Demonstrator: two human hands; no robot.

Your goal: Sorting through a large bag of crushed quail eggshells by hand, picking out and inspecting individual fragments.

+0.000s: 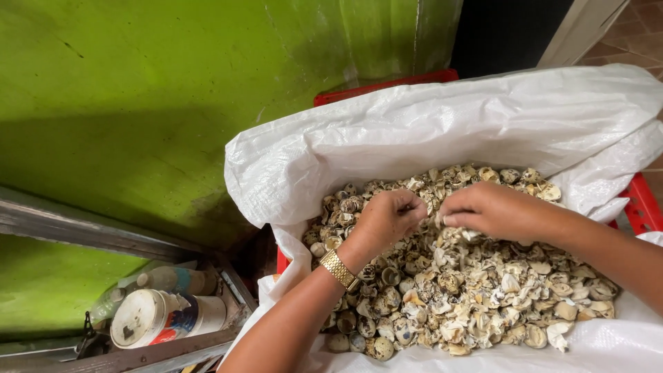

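A white woven sack (414, 131) lines a red crate (642, 204) and is filled with a heap of broken speckled eggshells (476, 290). My left hand (388, 217), with a gold watch (339, 269) on the wrist, is over the back of the heap with its fingers curled together on small shell pieces. My right hand (487, 209) is just to its right, fingertips pinched together near the left hand's fingertips. What they pinch is too small to make out. Both hands touch the shells.
A green wall (138, 103) stands to the left. Below it a metal ledge (97, 231) holds a white tub with a lid (155, 318) and a plastic bottle (166, 280). Tiled floor (642, 34) shows at the top right.
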